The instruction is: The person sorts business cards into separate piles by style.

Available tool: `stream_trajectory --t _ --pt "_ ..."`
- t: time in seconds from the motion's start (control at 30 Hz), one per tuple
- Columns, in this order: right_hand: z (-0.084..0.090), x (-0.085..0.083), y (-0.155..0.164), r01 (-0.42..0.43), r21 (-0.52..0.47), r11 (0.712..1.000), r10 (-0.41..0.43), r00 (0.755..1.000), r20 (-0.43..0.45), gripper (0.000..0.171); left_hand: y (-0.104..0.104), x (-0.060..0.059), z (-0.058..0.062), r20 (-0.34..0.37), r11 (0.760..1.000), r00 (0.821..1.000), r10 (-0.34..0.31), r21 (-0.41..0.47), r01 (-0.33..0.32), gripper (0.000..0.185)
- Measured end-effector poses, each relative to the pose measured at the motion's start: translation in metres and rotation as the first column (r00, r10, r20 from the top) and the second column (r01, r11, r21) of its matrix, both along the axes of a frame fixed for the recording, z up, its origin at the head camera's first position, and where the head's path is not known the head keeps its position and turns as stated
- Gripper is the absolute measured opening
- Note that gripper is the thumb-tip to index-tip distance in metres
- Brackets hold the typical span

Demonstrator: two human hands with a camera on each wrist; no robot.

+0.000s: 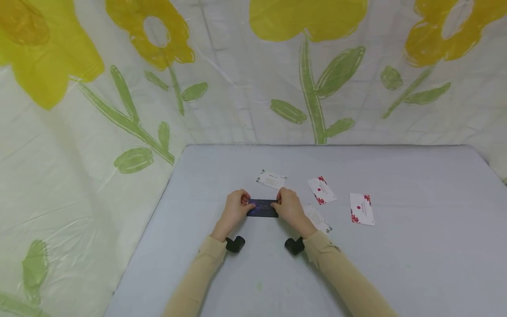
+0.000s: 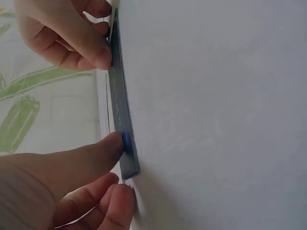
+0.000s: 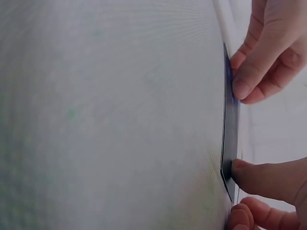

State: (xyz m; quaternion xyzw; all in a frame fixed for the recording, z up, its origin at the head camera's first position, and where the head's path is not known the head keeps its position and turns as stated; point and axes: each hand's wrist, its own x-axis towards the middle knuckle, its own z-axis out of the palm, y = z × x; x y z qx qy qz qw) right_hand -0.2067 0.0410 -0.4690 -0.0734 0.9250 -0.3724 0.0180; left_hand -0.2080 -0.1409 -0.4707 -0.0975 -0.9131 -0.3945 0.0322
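A dark blue card [image 1: 263, 211] with faint small print is held flat, close over the table, between both hands. My left hand [image 1: 233, 208] pinches its left end, thumb on the upper face and fingers curled at the edge. At the opposite end my right hand [image 1: 292, 208] grips it the same way. The left wrist view shows the card [image 2: 121, 105] almost edge-on, with the left thumb [image 2: 103, 149] pressed on one end. Seen from the right wrist, the card [image 3: 230, 129] is a thin dark strip; the fingers under it are partly hidden.
Beyond the hands lies a white card with green leaf corners [image 1: 271, 179]. A similar leafy card [image 1: 318, 219] is partly covered by the right hand. Two white cards with red flowers, one tilted [image 1: 321, 190] and one more upright [image 1: 362, 209], lie to the right on the pale table [image 1: 428, 255].
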Motion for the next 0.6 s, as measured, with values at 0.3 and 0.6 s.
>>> stream_trajectory --t 0.3,0.6 --pt "0.000 0.002 -0.002 -0.022 0.088 0.996 0.024 0.999 -0.022 0.015 0.001 0.000 0.003 0.016 0.994 1.000 -0.016 -0.110 0.017 0.016" --pt "0.021 0.008 0.017 -0.026 -0.013 1.000 0.025 0.995 -0.096 0.012 0.006 0.005 0.017 -0.096 0.987 0.995 -0.040 -0.161 0.024 0.006"
